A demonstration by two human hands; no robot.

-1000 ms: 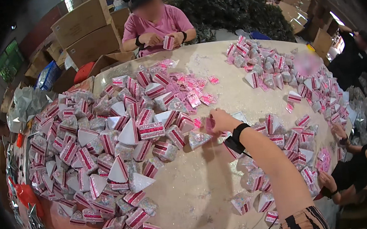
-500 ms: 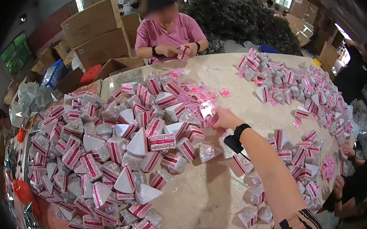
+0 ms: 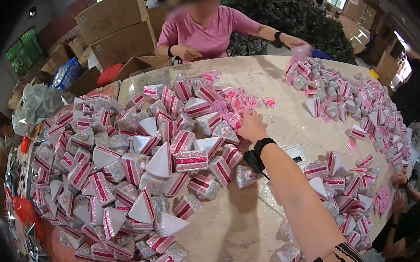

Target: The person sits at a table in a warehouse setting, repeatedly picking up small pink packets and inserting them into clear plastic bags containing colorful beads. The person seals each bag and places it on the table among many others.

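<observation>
My right hand (image 3: 253, 127) reaches in from the lower right, a black strap round its wrist holding a dark box (image 3: 254, 161) with a thin cable. Its fingers are bent and slightly apart, with the tips on a heap of small pink tags (image 3: 242, 102); nothing held shows between them. Left of it spreads a big pile of glittery cake-slice ornaments (image 3: 191, 160), white wedges with pink and red layered sides. One ornament (image 3: 246, 176) sits just below the wrist box. A flat white-rimmed rectangular thing (image 3: 294, 154) lies right of my forearm. My left hand is out of view.
More cake-slice ornaments lie at the right (image 3: 334, 182) and far right (image 3: 339, 90) of the pale table (image 3: 244, 70). Across stands a co-worker in a pink shirt (image 3: 212, 38). Others work at the right edge. Cardboard boxes (image 3: 112, 17) stand behind.
My right hand has moved left over the pink tags. The co-worker opposite, who held an ornament before the chest, now stretches one arm to the far-right pile. The view has shifted slightly.
</observation>
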